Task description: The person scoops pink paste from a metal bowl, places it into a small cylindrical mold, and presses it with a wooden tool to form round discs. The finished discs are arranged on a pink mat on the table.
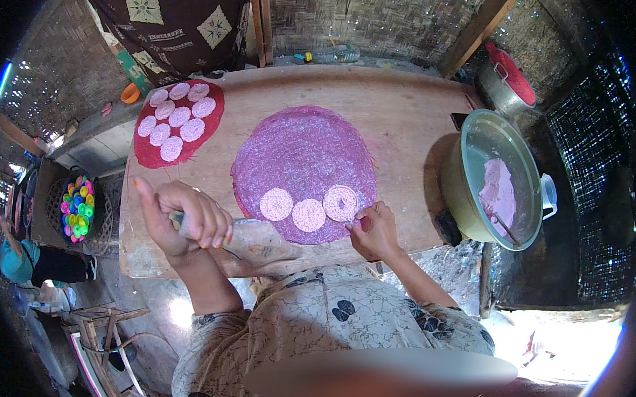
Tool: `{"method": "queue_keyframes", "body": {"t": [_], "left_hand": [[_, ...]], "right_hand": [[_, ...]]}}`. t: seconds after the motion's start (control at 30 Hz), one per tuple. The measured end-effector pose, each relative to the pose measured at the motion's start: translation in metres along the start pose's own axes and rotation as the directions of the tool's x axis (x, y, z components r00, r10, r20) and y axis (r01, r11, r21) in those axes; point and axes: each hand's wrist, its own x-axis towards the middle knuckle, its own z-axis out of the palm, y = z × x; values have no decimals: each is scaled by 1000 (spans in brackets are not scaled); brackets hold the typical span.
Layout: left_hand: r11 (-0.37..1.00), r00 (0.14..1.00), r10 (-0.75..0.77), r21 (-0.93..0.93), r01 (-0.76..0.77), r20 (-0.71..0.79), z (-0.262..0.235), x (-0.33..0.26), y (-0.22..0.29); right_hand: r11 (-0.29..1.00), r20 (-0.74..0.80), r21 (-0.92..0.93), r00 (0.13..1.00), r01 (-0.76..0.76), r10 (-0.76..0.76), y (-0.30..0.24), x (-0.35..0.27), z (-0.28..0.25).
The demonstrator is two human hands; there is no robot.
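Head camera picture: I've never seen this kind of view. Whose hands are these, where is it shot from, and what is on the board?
This single picture comes from a wide fisheye camera worn on a person's head, looking down; straight edges bend near the rim. There is no machine: both forearms are the wearer's own. The left hand grips a tool handle, and a pale cone-shaped bag lies just beside it. The right hand touches the rightmost of three pale pink discs on a round purple mat. All this lies on a wooden board. A red mat at far left carries more discs. To the right stands a pot of pink batter.
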Motion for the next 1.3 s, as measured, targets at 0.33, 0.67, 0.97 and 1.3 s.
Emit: {"method": "queue_keyframes", "body": {"t": [0.33,0.67,0.97,1.3], "left_hand": [[991,994,-69,112,79,-90,5,-17,-21],[987,996,-62,146,71,-65,14,-14,-27],[986,995,-67,151,77,-72,15,-13,-29],[983,993,-85,154,96,-81,17,-11,-31]], "right_hand": [[998,18,39,999,-51,51,7,3,7],[1000,61,8,998,11,-11,-1,23,6],[971,133,235,991,-52,20,13,26,2],[981,135,186,987,61,-87,12,15,4]]}}
